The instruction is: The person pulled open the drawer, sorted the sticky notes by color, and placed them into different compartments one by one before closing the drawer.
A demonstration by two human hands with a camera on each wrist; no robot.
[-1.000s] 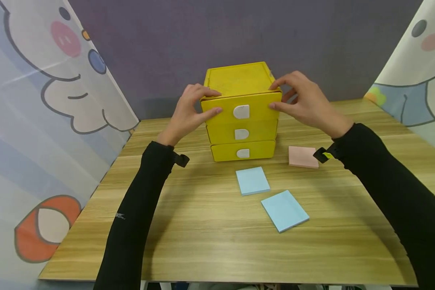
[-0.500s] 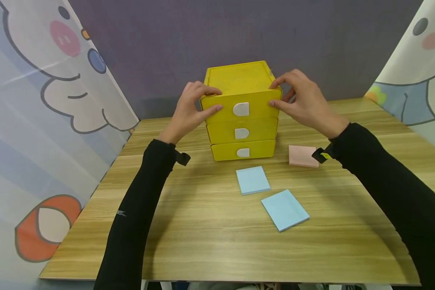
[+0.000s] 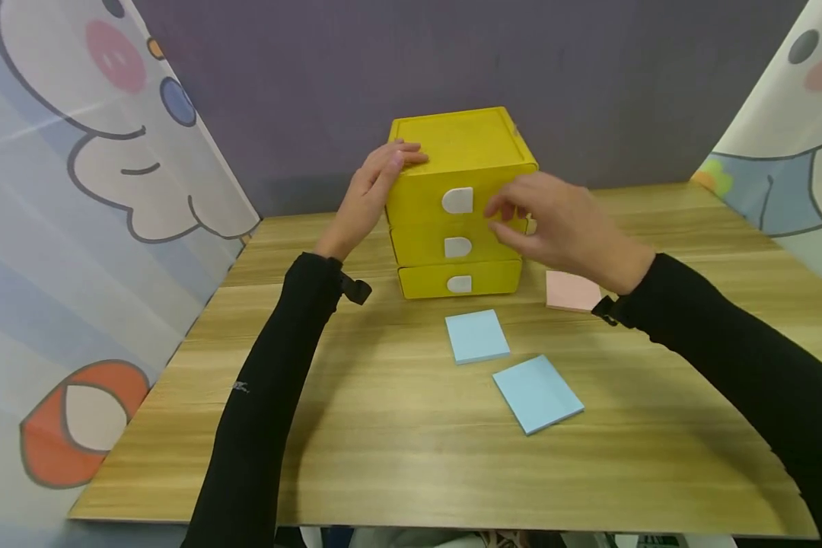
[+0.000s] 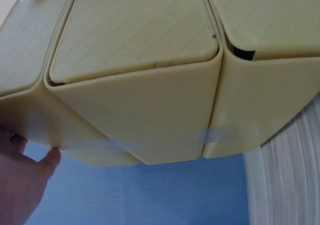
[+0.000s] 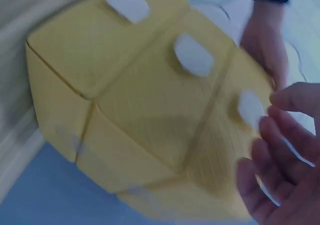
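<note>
- Your left hand [image 3: 373, 194] lay flat against the upper left corner of the drawer unit [image 3: 457, 202], fingers straight, tips over the top edge. It braced the unit and gripped nothing.
- Your right hand [image 3: 562, 228] hung in front of the unit's right side, level with the middle drawer [image 3: 455, 245]. The fingers were loosely bent and held nothing; the right wrist view was blurred, and I could not tell whether the fingertips touched the front.
- The unit stood upright at the back middle of the table [image 3: 397, 426], near the wall. All three drawers sat flush: top drawer [image 3: 452, 199], middle drawer, bottom drawer [image 3: 457, 280], each with a white tab.
- Judged step: the top drawer looked shut, and your right hand was between holds, nearest the middle drawer's right end.
- Judged next move: a hold on one of the white tabs, or a reach for a pad, with your left hand steadying the unit so it does not slide.
- Three pads lay in front of the unit, apart from both hands: a pink pad [image 3: 571, 291] just below your right wrist, a blue pad [image 3: 476, 336] before the bottom drawer, and a second blue pad [image 3: 537, 393] nearer you.
</note>
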